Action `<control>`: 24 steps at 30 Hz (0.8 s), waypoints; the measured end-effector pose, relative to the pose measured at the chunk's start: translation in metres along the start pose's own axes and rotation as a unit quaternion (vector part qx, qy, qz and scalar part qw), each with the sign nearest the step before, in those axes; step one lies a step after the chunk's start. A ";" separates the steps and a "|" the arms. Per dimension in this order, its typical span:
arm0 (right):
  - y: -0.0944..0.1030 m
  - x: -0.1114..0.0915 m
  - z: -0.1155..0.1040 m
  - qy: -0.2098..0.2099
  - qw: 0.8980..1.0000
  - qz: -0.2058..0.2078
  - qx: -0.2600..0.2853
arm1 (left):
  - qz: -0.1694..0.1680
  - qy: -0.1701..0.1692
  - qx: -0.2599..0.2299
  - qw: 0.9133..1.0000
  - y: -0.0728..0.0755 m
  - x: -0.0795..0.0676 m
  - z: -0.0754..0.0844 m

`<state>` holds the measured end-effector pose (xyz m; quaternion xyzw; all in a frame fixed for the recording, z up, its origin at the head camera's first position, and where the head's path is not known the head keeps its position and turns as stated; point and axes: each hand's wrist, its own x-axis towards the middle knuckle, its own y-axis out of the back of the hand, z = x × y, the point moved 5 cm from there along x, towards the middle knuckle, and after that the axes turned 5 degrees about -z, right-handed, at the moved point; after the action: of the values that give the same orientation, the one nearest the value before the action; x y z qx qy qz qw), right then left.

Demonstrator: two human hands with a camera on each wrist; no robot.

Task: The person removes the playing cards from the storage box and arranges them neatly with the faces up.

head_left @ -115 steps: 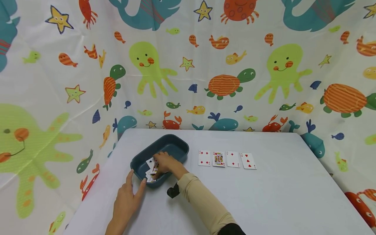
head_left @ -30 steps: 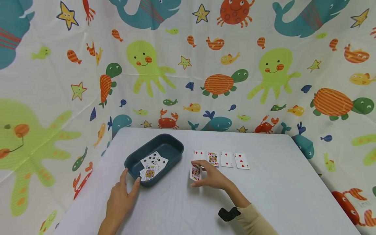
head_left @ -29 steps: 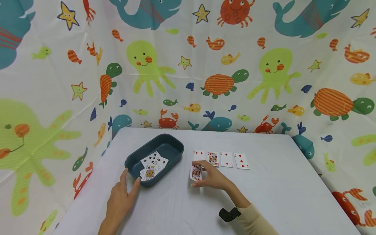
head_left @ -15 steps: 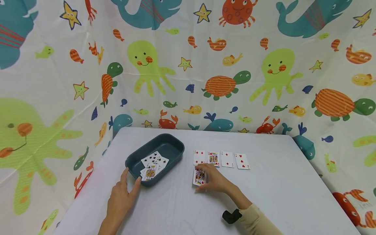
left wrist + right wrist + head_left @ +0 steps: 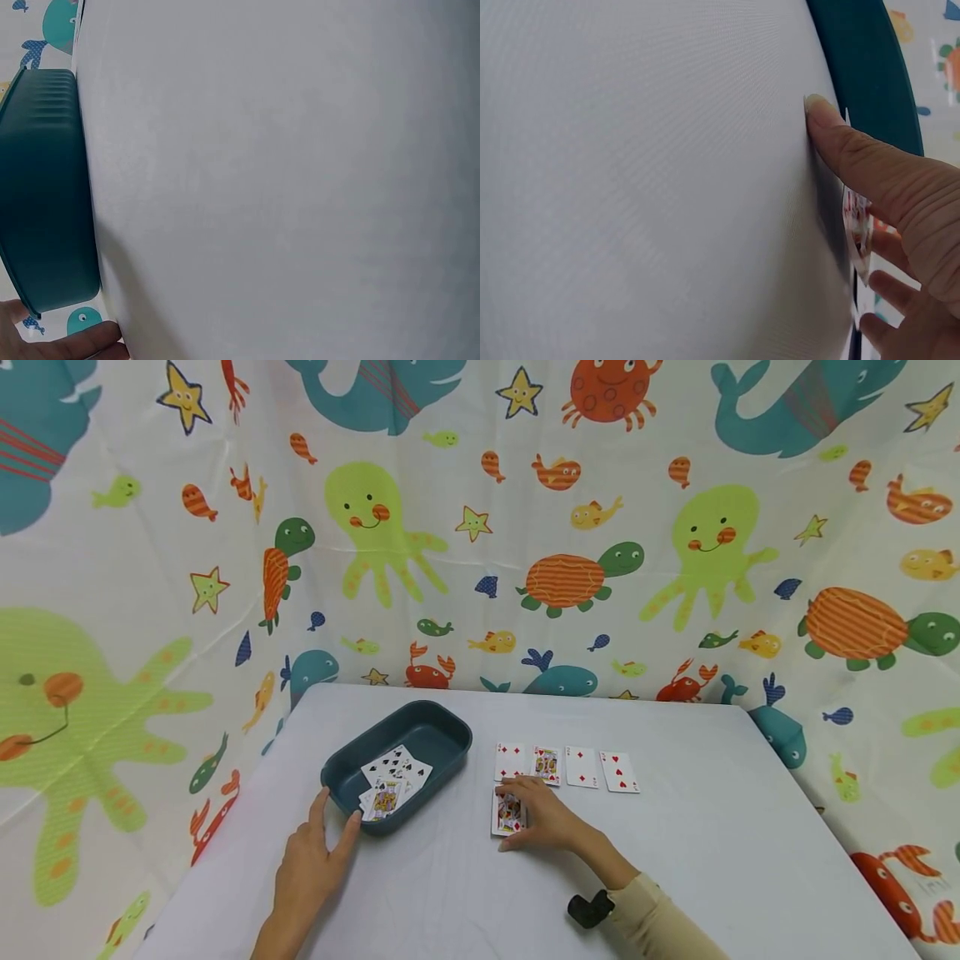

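Note:
My right hand (image 5: 551, 814) holds a red face card (image 5: 509, 812) by its edges, thumb at the near edge and fingers at the far edge. The card lies low over the white table and looks slightly bowed in the right wrist view. Just beyond it is a row of red-suited playing cards: a four of diamonds (image 5: 510, 760), a king of hearts (image 5: 547, 764), a diamonds card (image 5: 581, 767) and a three of hearts (image 5: 619, 772). My left hand (image 5: 307, 864), fingers spread, touches the near left corner of a dark teal tray (image 5: 450, 760). Several black-suited cards (image 5: 395, 768) lie loosely inside it.
The white table (image 5: 697, 860) stretches to the right of the cards. A curtain (image 5: 450, 568) printed with sea animals hangs behind and along both sides. A black wrist device (image 5: 590, 910) sits at my right sleeve (image 5: 660, 918).
My right hand left the tray with the face card, carried it right to below the row and lowered it to the table. Lately it moved only slightly. My left hand stayed at the tray.

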<state>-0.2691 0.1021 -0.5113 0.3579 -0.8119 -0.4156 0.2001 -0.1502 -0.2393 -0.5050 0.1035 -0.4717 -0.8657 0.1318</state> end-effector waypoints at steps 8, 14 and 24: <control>0.000 -0.001 -0.002 -0.003 1.000 0.003 -0.008 | 0.009 -0.005 -0.004 1.000 0.001 -0.004 0.002; -0.001 -0.002 -0.002 -0.006 1.000 0.005 -0.007 | 0.011 -0.006 -0.001 1.000 0.001 -0.005 0.002; 0.007 -0.002 -0.020 0.003 0.996 0.022 0.082 | 0.013 -0.006 -0.002 1.000 0.001 -0.007 0.002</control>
<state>-0.2581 0.0960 -0.4938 0.3563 -0.8505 -0.3415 0.1819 -0.1438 -0.2360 -0.5029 0.0916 -0.4718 -0.8656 0.1406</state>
